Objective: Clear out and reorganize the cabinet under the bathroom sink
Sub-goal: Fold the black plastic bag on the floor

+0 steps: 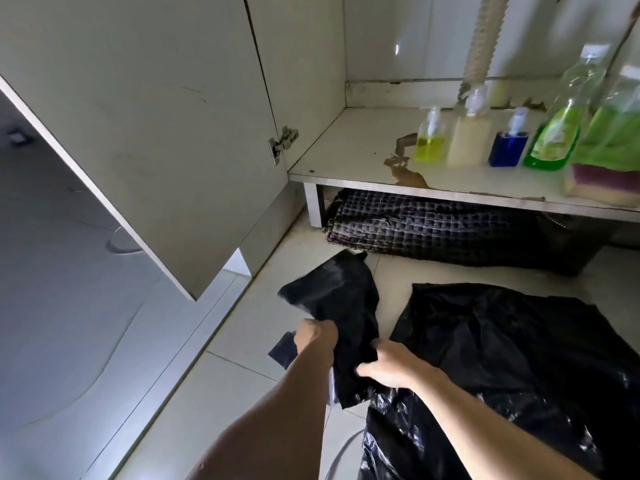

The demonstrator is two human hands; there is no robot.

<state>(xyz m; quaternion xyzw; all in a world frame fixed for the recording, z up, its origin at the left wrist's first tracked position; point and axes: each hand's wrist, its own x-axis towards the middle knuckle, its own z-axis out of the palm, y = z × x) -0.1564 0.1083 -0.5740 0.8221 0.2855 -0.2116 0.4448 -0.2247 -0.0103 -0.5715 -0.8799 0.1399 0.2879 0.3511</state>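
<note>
Both hands hold a small black plastic bag [341, 306] above the tiled floor. My left hand [317, 336] grips its left edge, and my right hand [389, 363] pinches its lower right part. A larger black bag [512, 358] lies spread on the floor to the right. The cabinet shelf [349, 157], stained brown near its front, carries a yellow pump bottle [429, 142], a cream bottle [469, 135], a blue bottle [509, 143], a green bottle [554, 140] and a sponge [602, 183].
The open cabinet door [138, 126] hangs at the left. A folded checked mat [426, 230] lies under the shelf. A ribbed drain hose [481, 39] comes down at the back. Another green bottle [620, 133] stands at the right edge.
</note>
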